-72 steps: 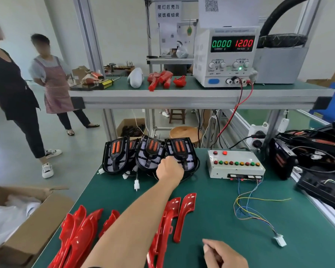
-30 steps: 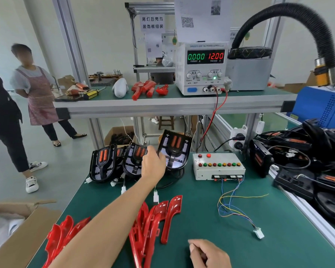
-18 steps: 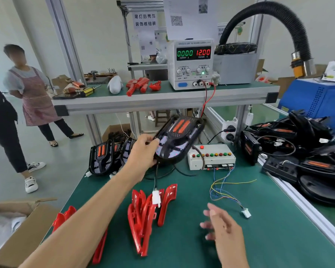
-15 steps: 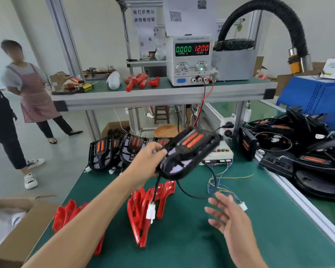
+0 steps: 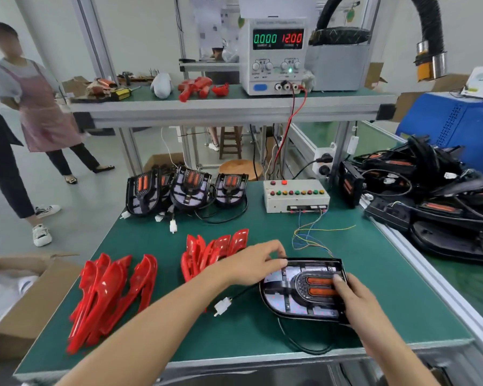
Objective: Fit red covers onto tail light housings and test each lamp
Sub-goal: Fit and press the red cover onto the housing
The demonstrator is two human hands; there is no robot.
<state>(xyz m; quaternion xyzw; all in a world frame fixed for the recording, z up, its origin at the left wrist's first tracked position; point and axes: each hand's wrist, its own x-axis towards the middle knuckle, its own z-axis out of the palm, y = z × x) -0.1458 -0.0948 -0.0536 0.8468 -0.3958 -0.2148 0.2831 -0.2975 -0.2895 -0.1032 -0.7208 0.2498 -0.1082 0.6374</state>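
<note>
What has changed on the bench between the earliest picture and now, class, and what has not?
The left hand took one tail light housing from the standing row, lifted it and brought it down to the near edge of the green mat. The right hand, idle before, now holds the housing too. Its white connector trails beside it. The red covers, the test box and the power supply stayed put.
</note>
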